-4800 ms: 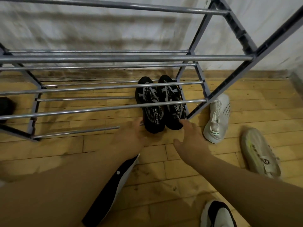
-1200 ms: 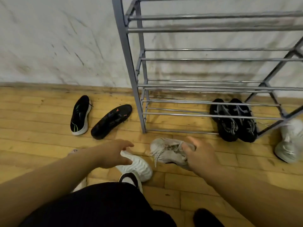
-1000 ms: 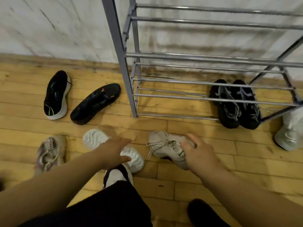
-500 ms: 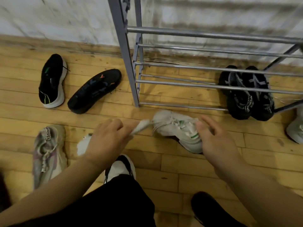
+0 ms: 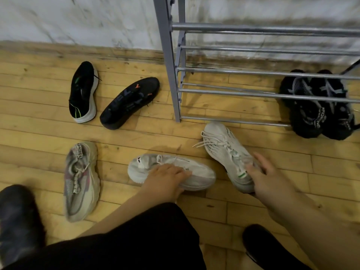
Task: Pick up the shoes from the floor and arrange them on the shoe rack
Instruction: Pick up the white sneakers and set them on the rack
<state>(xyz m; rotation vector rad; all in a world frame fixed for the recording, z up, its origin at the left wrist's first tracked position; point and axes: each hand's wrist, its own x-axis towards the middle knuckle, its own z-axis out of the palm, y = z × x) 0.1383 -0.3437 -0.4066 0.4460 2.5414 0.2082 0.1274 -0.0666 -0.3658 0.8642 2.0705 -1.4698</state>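
Note:
Two white sneakers lie on the wooden floor in front of the grey metal shoe rack (image 5: 169, 65). My left hand (image 5: 167, 179) grips the nearer white sneaker (image 5: 196, 173) across its top; it lies upright, toe to the right. My right hand (image 5: 267, 179) holds the heel of the other white sneaker (image 5: 222, 147), which has green marks and points at the rack. A black pair (image 5: 315, 108) sits on the rack's lowest rails at the right.
Left of the rack lie a black shoe with a white sole (image 5: 82, 92) and an all-black shoe (image 5: 130, 103). A grey-pink sneaker (image 5: 80, 180) lies at the near left. My own dark shoes (image 5: 17, 221) and black trouser leg (image 5: 136, 240) fill the bottom.
My left hand has turned the nearer white sneaker from sole-up to upright and set it on the floor. My right hand keeps the other sneaker's heel. The view has tilted down.

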